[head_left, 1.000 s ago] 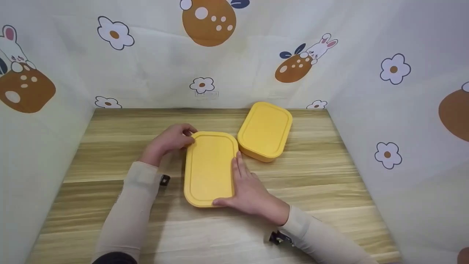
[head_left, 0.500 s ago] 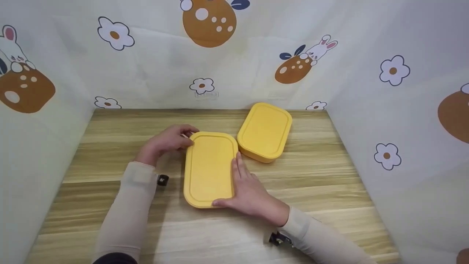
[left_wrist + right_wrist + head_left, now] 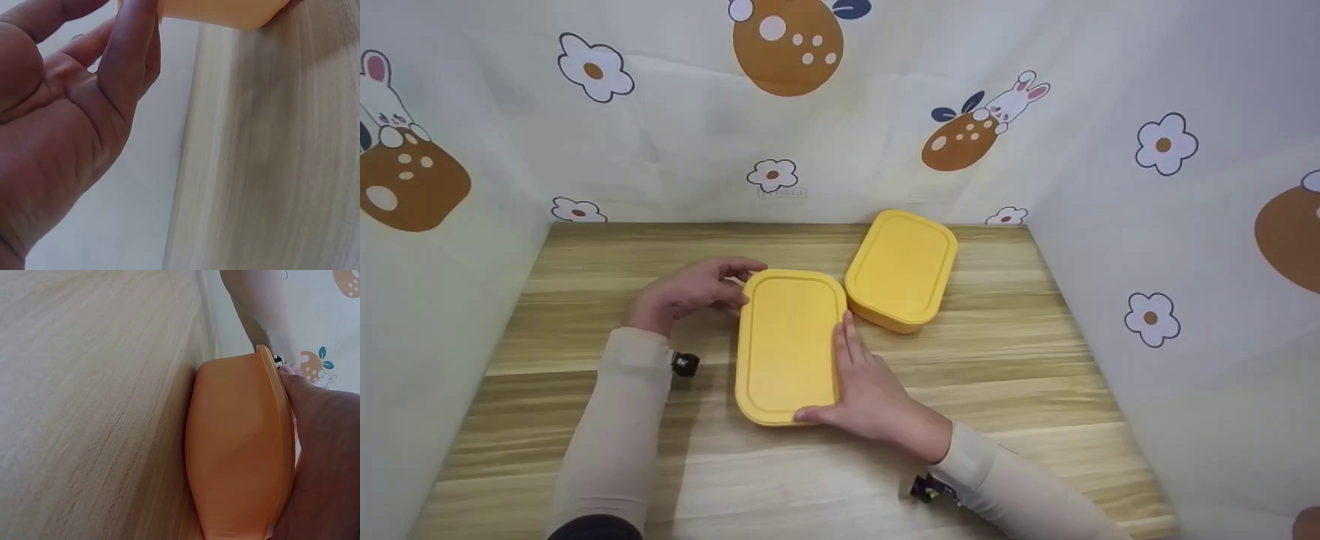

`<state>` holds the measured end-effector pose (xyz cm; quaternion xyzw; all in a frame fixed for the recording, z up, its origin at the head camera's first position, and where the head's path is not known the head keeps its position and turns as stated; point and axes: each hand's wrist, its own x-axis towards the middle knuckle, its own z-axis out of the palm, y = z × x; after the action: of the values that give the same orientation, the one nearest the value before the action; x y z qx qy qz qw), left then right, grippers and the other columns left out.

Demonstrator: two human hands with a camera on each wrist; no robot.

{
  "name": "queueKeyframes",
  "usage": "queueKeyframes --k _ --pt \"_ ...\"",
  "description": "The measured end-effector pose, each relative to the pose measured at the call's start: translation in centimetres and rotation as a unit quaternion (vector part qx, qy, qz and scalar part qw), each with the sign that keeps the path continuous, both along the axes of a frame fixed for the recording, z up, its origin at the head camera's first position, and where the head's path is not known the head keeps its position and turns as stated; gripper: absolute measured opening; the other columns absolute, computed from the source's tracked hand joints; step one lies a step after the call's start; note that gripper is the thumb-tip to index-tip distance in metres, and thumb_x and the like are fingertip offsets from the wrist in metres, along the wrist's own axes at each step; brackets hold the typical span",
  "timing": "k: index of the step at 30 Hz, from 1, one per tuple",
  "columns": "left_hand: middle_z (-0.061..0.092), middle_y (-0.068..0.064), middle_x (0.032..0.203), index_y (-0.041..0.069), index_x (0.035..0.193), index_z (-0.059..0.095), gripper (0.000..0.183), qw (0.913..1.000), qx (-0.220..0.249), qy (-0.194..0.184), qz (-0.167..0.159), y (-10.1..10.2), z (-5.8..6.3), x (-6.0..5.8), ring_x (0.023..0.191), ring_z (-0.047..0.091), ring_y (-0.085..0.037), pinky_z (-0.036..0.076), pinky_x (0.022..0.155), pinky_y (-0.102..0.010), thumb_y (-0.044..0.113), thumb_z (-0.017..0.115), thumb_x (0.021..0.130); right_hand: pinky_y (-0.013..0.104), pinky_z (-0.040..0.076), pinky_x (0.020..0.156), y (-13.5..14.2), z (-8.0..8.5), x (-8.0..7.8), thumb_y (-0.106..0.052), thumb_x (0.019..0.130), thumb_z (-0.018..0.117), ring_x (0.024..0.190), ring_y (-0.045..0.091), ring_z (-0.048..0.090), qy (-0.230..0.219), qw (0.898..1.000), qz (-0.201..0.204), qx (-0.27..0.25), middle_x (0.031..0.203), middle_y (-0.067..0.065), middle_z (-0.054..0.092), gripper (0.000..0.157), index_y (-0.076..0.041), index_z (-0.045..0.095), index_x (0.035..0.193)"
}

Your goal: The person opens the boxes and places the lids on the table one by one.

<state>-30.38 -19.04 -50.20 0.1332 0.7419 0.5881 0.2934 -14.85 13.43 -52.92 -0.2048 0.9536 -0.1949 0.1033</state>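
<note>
A yellow lidded lunch box (image 3: 793, 345) stands on the wooden table, its lid lying on top all round as far as I can see. My right hand (image 3: 877, 394) holds its near right corner, thumb on the near edge and fingers along the right side. At the far left corner, my left hand (image 3: 697, 289) touches the lid's edge with fairly straight fingers. In the left wrist view, fingers (image 3: 126, 50) reach up to the box's rim. The right wrist view shows the box's side wall (image 3: 236, 444) and the right thumb near the lid's rim.
Another yellow lidded box (image 3: 904, 270) stands behind and to the right, close against the first one's far right corner. Cloth walls (image 3: 675, 127) printed with flowers and rabbits enclose the table (image 3: 997, 360) at the back and both sides.
My left hand has drifted slightly left and its fingers have straightened at the lid's corner. My right hand and both boxes have stayed where they were.
</note>
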Motion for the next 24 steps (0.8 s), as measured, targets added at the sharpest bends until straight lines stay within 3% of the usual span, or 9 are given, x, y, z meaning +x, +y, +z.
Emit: queueKeyframes --k 13,20,24 --pt "0.052 -0.021 0.143 0.015 0.167 0.050 0.082 0.9998 0.009 -0.002 -0.020 -0.7 -0.6 0.0 0.114 0.064 -0.028 0.063 0.096 -0.040 -0.006 0.077 0.092 0.061 0.034 0.127 0.0 0.0 0.0 -0.104 0.075 0.058 0.167 0.039 0.015 -0.005 1.000 -0.001 0.006 0.182 0.013 -0.023 0.156 -0.002 -0.004 0.175" --pt "0.053 -0.023 0.143 0.015 0.173 0.039 0.092 0.9985 0.030 -0.007 -0.045 -1.0 -0.9 0.3 0.114 0.066 -0.028 0.063 0.097 -0.040 -0.009 0.077 0.092 0.062 0.034 0.127 0.0 0.1 0.1 -0.104 0.075 0.058 0.167 0.039 0.014 -0.011 1.000 -0.004 0.008 0.182 0.014 -0.021 0.156 -0.002 -0.004 0.175" --pt "0.054 -0.021 0.144 0.016 0.173 0.040 0.091 0.9982 0.042 -0.014 -0.039 -1.0 -1.1 0.4 0.114 0.066 -0.026 0.063 0.097 -0.038 -0.008 0.077 0.093 0.062 0.034 0.127 0.0 0.1 0.0 -0.103 0.076 0.058 0.167 0.039 0.014 -0.012 1.000 -0.003 0.008 0.182 0.014 -0.022 0.155 -0.002 -0.004 0.175"
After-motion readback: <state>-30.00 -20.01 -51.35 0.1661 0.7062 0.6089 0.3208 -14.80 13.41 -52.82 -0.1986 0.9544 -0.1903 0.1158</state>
